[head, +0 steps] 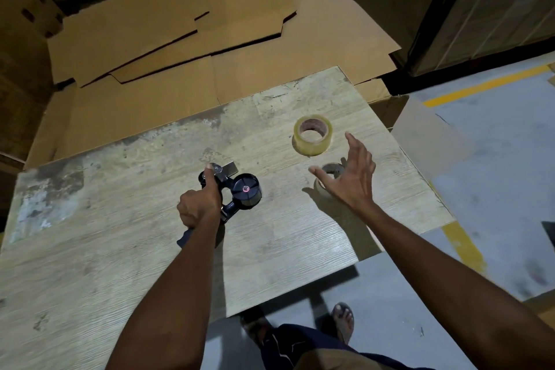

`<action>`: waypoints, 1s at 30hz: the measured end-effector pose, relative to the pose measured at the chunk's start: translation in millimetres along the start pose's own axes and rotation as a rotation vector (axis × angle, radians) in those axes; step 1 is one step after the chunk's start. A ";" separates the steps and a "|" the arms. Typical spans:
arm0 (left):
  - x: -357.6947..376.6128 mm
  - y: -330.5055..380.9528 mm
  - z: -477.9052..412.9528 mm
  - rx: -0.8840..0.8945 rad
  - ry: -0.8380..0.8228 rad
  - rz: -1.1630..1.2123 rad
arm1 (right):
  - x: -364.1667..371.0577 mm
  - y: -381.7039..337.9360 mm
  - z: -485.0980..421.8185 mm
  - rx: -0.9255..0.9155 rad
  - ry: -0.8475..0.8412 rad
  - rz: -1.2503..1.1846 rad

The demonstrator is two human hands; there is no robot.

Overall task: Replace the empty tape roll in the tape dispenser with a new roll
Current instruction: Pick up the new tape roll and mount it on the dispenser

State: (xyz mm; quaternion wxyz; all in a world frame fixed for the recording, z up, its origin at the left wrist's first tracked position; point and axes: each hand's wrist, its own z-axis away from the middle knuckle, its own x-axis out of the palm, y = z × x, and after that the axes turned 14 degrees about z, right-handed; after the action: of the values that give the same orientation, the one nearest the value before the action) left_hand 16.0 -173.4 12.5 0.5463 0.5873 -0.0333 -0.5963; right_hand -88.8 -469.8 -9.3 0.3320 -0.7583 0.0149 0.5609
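Observation:
A black tape dispenser [240, 192] lies on its side on the worn wooden table [90, 249], its bare round hub facing up. My left hand [199, 204] grips its handle, thumb stretched toward the metal blade end. A full roll of clear tape [313, 136] lies flat at the table's far right. Just in front of it sits the empty brown cardboard core [330, 170], partly hidden by my right hand [353, 177]. That hand hovers above the core with fingers spread and holds nothing.
Flattened cardboard sheets [180, 39] are stacked beyond the table's far edge. Wrapped stacks [486, 3] stand at the back right. Grey floor with yellow lines [486, 87] lies to the right. My sandalled feet [342, 321] show below the table's near edge.

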 end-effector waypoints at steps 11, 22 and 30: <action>0.7 -1.9 -7.6 0.021 -0.016 -0.024 | 5.5 -45.4 -106.1 -0.079 -0.418 0.143; -12.0 5.7 -6.0 0.007 -0.122 -0.042 | 6.5 -59.9 -101.3 0.055 -0.341 0.141; -26.3 10.1 -25.0 0.039 -0.145 -0.071 | -9.8 -107.2 -42.8 0.051 -0.249 -0.093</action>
State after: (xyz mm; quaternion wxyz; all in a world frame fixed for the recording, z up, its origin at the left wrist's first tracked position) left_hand 33.1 -144.2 29.1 0.5094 0.5539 -0.0639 -0.6554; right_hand -14.1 -412.0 57.8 0.3763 -0.6740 -0.0474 0.6339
